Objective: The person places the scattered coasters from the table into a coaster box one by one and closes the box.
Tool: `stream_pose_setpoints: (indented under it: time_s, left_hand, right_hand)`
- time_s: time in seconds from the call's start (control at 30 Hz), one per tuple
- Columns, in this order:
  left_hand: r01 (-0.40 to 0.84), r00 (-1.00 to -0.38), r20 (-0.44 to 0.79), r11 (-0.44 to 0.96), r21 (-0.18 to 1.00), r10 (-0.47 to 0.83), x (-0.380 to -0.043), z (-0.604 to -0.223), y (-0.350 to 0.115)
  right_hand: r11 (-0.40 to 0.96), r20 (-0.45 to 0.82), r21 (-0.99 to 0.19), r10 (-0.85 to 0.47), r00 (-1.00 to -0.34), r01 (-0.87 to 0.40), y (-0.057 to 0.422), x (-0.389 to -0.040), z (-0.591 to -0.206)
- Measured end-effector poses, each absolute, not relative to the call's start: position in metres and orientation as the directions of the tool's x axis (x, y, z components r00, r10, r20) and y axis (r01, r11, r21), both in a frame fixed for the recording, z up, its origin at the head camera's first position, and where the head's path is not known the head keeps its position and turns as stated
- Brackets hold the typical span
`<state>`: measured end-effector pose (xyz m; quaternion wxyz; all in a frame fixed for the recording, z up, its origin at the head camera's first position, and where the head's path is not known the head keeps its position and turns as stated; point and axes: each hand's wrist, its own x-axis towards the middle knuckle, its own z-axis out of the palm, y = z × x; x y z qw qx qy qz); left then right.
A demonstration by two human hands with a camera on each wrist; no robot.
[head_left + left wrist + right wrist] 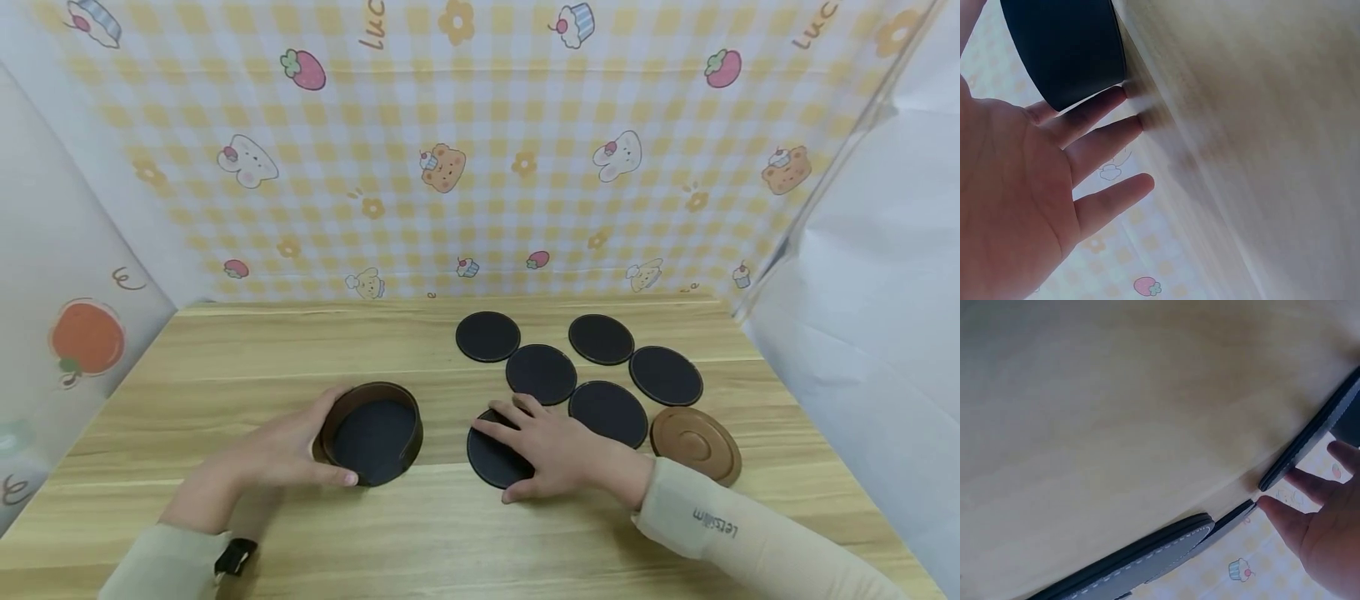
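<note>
My left hand (288,442) grips a round, dark coaster holder (411,400) by its left side, thumb at the near rim and fingers behind. The holder has a brown inner wall and a dark floor. In the left wrist view its black outer wall (1066,50) lies beside the spread fingers (1116,203). Over a black round coaster (487,454) my right hand (558,446) reaches with spread fingers, thumb at the near edge. The right wrist view shows fingertips at the edge of a stitched coaster (1310,440).
Several more black coasters lie flat behind and right of the right hand, among them one at the back (487,337) and one at far right (666,375). A brown round lid (693,425) with raised rings lies beside the right forearm. A patterned cloth wall (480,217) closes the table's back.
</note>
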<state>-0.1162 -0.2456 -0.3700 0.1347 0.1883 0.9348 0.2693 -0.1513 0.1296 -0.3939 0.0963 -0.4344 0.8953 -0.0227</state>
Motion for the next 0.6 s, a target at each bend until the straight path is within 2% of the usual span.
stream_pose_setpoints:
  time_s: [0.2, 0.6]
  left_hand:
    - [0.245, -0.896, -0.176, 0.786, 0.568, 0.407, -0.1162, -0.3699, -0.2472]
    - [0.210, -0.891, -0.180, 0.729, 0.651, 0.417, -0.1151, -0.3691, -0.2522]
  right_hand:
    - [0.631, -0.179, -0.184, -0.776, -0.605, -0.754, 0.1285, -0.1539, -0.3905]
    - [0.608, -0.136, -0.159, -0.794, -0.593, -0.778, 0.1247, -0.1542, -0.3896]
